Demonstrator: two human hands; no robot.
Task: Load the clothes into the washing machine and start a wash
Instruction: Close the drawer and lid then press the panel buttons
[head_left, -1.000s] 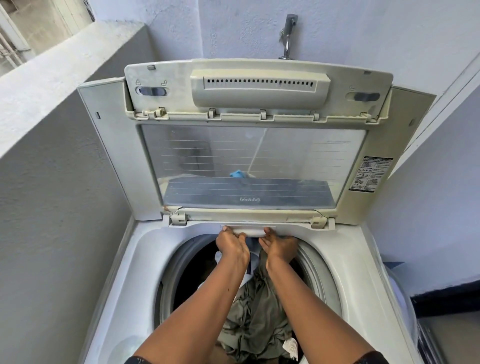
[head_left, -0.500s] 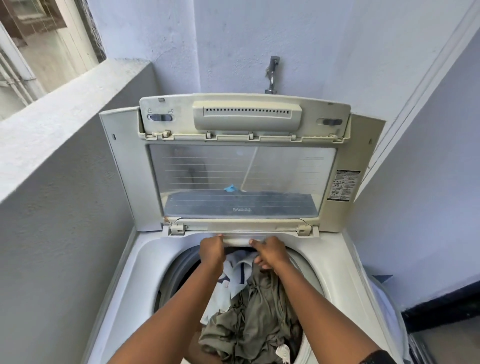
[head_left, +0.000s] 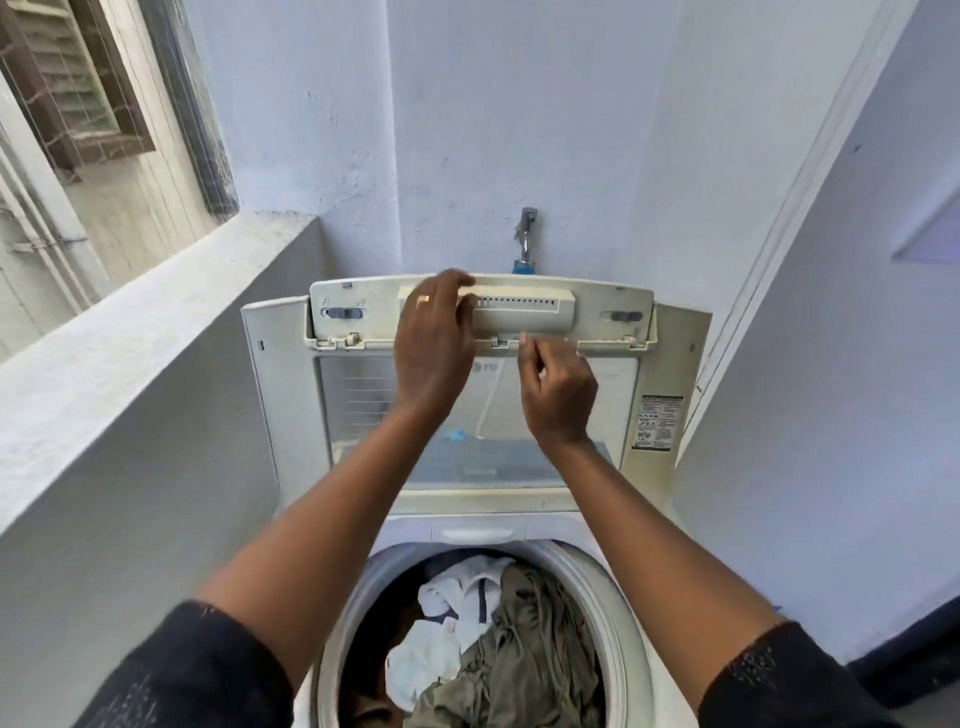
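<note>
The top-loading washing machine (head_left: 631, 540) stands with its lid (head_left: 675, 358) raised upright against the back wall. In the drum lie an olive-green garment (head_left: 530, 654) and white clothes (head_left: 447, 597), piled up near the rim. Both arms reach up over the drum. My left hand (head_left: 434, 343), with a ring on one finger, curls over the left end of the vented handle (head_left: 540, 312) at the lid's top. My right hand (head_left: 558, 387) hovers just below that handle, fingers loosely curled, with nothing seen in them.
A low grey parapet wall (head_left: 156, 322) runs close along the left of the machine. Above the lid a metal tap (head_left: 525, 239) sticks out of the back wall. A blue-white wall (head_left: 831, 364) closes in on the right. A warning label (head_left: 657, 422) is on the lid's right frame.
Both hands have risen from the back rim of the drum, where they were pressing the clothes in, to the top of the raised lid. The view has tilted upward.
</note>
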